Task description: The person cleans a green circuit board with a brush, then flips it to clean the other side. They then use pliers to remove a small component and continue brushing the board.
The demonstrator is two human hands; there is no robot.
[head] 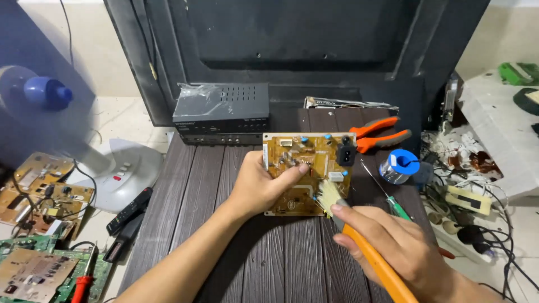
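Right hand: nearest of all, the right hand [401,247] sits low and right of the circuit board, its fingers [359,220] wrapped shut around the orange handle of a brush [370,255].
Counter: dark plank counter [224,185] carrying the board at its middle, with everything else ranged around that board.
Black panel: a big dark panel [292,50] stands upright behind the board.
Fan: a blue-hubbed fan [48,92] on a white base stands well off to the board's left.
Set-top box: a black box [222,112] lies just behind the board's upper left corner.
Circuit board: tan circuit board [306,168] lying flat, its top edge towards the box, its lower right corner under the bristles.
Left hand: the left hand [261,188] comes in from the board's left and clamps its left edge, thumb on top, fingers gripping.
Brush axis: handle runs from lower right up and leftward, so the pale bristles [327,193] meet the board at its lower right part; the right hand is the nearer one to that spot.
Pliers: orange-handled pliers [382,133] lie just right of the board's top corner.
Solder reel: a blue reel [398,165] sits right of the board.
Screwdriver: a green-handled screwdriver [393,202] lies between reel and right hand.
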